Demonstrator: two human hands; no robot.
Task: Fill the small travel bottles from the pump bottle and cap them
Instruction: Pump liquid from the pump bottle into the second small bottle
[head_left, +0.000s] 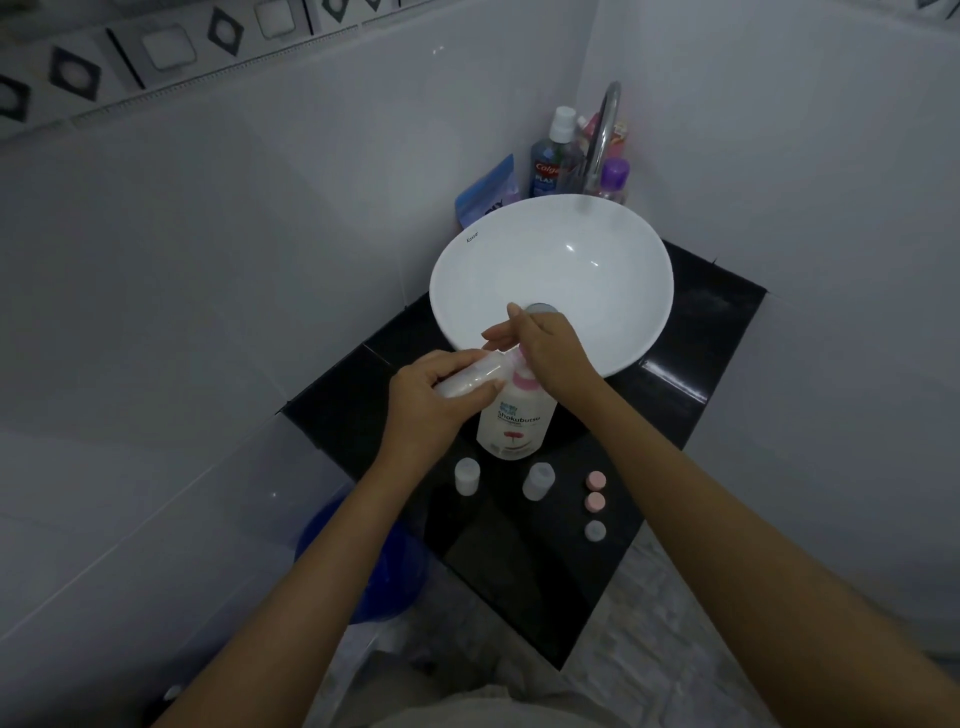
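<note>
A white pump bottle with a pink pump stands on the black counter in front of the sink. My left hand grips a small clear travel bottle, tilted, its mouth at the pump's spout. My right hand presses down on the pump head, which it hides. Two more small travel bottles stand uncapped on the counter. To their right lie three loose caps in a row: two pink caps and one grey cap.
A white bowl sink sits behind the pump bottle, with a chrome tap over it. Several toiletry bottles and a blue pouch stand in the corner. A blue bucket is on the floor to the left.
</note>
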